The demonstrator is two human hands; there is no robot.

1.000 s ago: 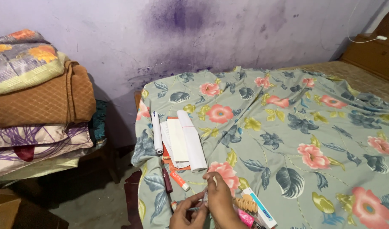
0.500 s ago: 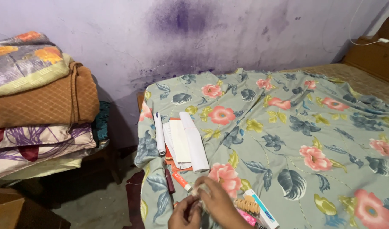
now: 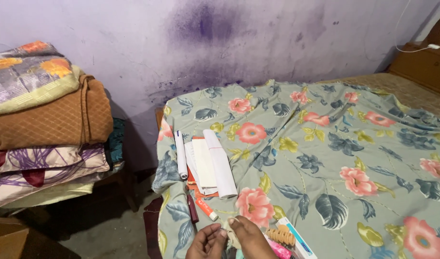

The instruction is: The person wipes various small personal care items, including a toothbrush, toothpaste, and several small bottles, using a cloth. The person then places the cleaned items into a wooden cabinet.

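Pinching something small and pale between them, the left hand [image 3: 206,242] and right hand [image 3: 246,238] meet at the 6 o'clock edge of the view, fingertips curled in tight on the small pale thing [image 3: 228,225]. Honestly can't tell what it is, too small and half hidden.

Just at 3 o'clock of the right hand there's a ridged tan hair clip [image 3: 280,235] lying against a long white and blue box [image 3: 296,237], with a bit of pink object [image 3: 279,249] poking out below. Up at 11 o'clock from the hands sits an orange and white tube [image 3: 205,207] beside a dark red pen-like stick [image 3: 192,208].

Further up, a bundle of rolled and folded white papers [image 3: 212,163] on an orange sheet, plus a slim white rolled tube [image 3: 180,154] just left of it. All this lies on the floral bedsheet [image 3: 325,158].

Way over at 9 o'clock, a stack of folded blankets [image 3: 42,120]. Farthest back, a stained purple wall [image 3: 220,38].
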